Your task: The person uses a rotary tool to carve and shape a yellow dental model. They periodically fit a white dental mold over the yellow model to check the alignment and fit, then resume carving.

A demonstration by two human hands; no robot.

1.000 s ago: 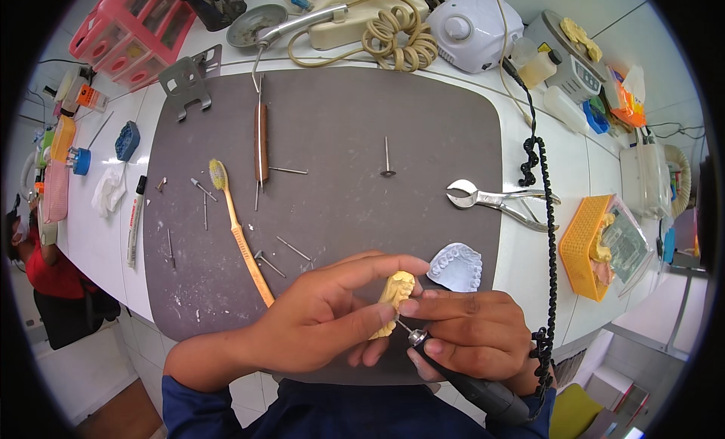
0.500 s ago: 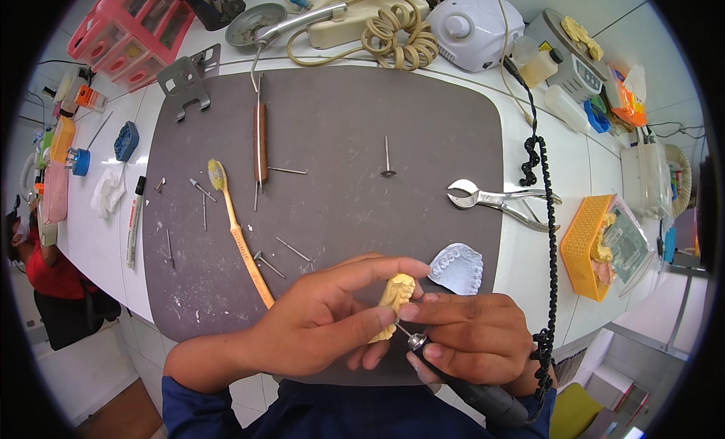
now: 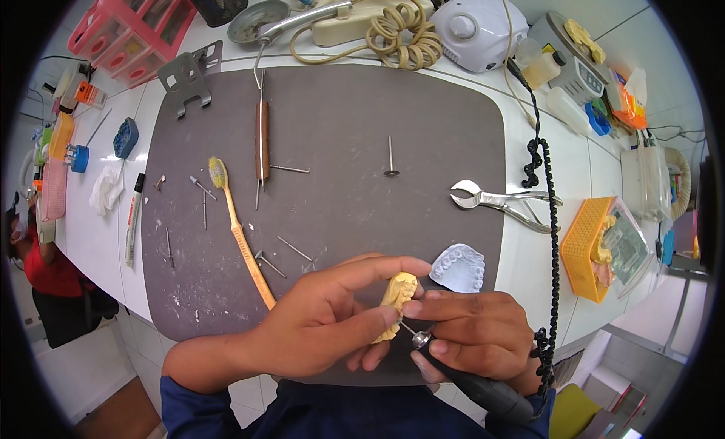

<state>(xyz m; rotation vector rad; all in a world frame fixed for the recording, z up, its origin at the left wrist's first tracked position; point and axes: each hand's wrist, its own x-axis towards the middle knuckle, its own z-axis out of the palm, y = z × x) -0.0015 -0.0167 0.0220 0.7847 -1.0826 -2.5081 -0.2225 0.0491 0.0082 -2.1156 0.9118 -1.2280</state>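
Near the mat's front edge, my left hand grips a yellow dental cast between thumb and fingers. My right hand is closed round a black dental handpiece, whose metal nose points up and left. Its thin bur reaches the lower right side of the cast; whether the tip touches is hidden. A right fingertip rests against the cast. Just beyond my right hand lies a pale blue-white dental cast with a row of teeth.
On the grey mat lie a toothbrush, a wooden-handled knife, plaster nippers and several loose burs. The handpiece's coiled black cord runs along the right. A yellow basket stands beyond it. At far left sits another person.
The whole view has shifted slightly. Both hands keep their grips, and the cast and handpiece stay together in nearly the same pose.
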